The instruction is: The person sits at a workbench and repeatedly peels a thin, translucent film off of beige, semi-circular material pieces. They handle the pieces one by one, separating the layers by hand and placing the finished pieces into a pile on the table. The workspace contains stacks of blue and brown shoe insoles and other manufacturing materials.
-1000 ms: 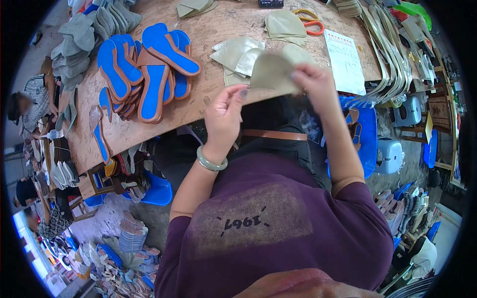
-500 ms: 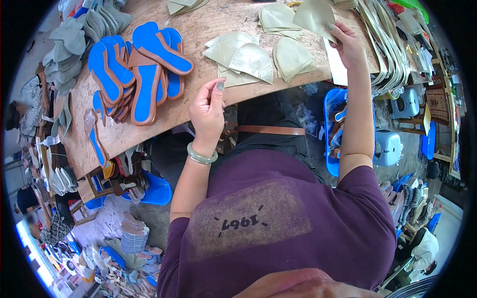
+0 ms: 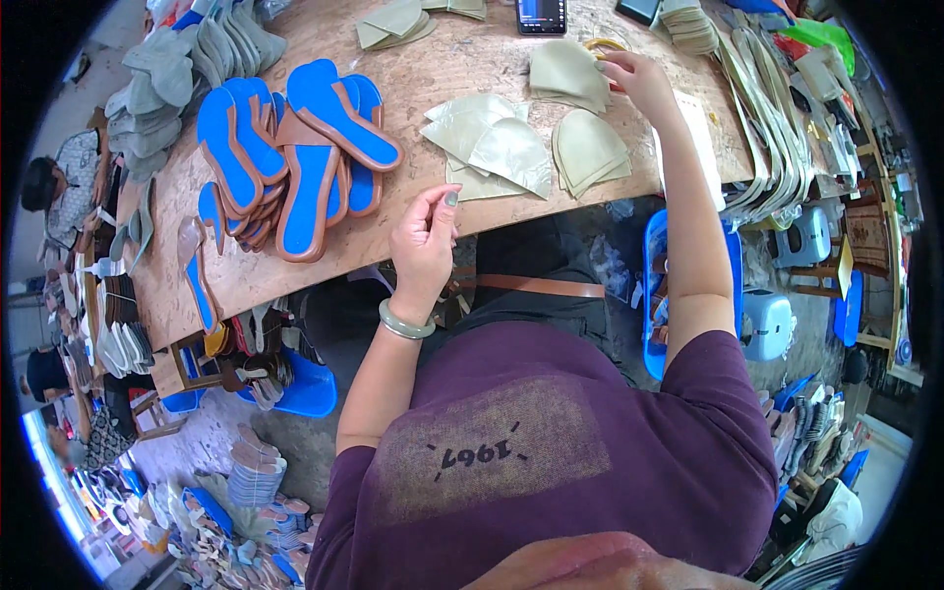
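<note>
beige dome-shaped pieces (image 3: 568, 74) in a stack on the worktop (image 3: 472, 64), well in from its near edge. right hand (image 3: 641, 87) reaches across the worktop to the stack's right side, fingertips at its margin; cannot tell whether the grip is apart or clamped on a piece. yellow scissor handle (image 3: 604, 41) just beyond those fingers. left hand (image 3: 423, 244) in front of the near edge, thumb and forefinger together, nothing seen between them; nearest to it, a fan of beige pieces (image 3: 509, 152) by the near edge, apart from the hand. second beige stack (image 3: 592, 152) just right of the fan. blue-topped brown soles (image 3: 313, 202) heaped toward the worktop's left side, close to the near edge. containers: blue bin (image 3: 656, 359) below the right end of the near edge, partly behind the right forearm; some pieces inside, too small to make out. blue tub (image 3: 315, 388) below the near left corner; brown and pale pieces bunched against it, cannot tell whether inside.
</note>
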Action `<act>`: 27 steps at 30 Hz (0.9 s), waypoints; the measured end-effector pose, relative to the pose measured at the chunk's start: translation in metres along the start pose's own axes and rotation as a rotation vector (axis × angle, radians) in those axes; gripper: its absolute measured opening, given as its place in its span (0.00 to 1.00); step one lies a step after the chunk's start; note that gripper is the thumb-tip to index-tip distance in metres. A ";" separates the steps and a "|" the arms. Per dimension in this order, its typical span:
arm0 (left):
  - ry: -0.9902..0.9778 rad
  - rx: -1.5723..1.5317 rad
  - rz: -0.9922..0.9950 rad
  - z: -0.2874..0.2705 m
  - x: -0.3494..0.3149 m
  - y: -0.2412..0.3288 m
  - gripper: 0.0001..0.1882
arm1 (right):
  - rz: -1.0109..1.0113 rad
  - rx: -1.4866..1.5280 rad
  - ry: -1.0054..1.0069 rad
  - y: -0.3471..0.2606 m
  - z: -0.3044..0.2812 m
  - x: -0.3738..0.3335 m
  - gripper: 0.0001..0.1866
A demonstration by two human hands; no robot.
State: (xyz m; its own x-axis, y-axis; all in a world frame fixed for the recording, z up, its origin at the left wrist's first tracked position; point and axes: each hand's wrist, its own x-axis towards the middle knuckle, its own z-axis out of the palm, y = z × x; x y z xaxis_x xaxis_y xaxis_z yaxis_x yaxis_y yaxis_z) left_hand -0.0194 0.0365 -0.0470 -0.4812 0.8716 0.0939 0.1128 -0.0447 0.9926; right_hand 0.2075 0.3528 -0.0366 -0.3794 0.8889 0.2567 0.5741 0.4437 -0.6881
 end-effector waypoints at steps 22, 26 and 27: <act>0.102 -0.268 0.103 0.011 0.000 0.033 0.15 | -0.376 0.465 -0.244 -0.162 0.051 -0.124 0.08; 0.011 0.025 0.198 -0.004 -0.002 0.031 0.14 | -0.447 0.454 -0.076 -0.177 0.060 -0.138 0.10; 0.049 -0.050 0.196 -0.002 -0.003 0.030 0.14 | -0.491 0.397 0.042 -0.181 0.059 -0.140 0.10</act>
State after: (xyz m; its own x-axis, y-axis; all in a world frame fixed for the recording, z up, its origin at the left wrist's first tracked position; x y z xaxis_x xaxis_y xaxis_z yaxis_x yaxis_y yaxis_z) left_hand -0.0165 0.0318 -0.0172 -0.4957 0.8192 0.2884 0.1658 -0.2367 0.9573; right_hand 0.1140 0.1410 0.0118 -0.4971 0.5994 0.6274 0.0239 0.7322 -0.6807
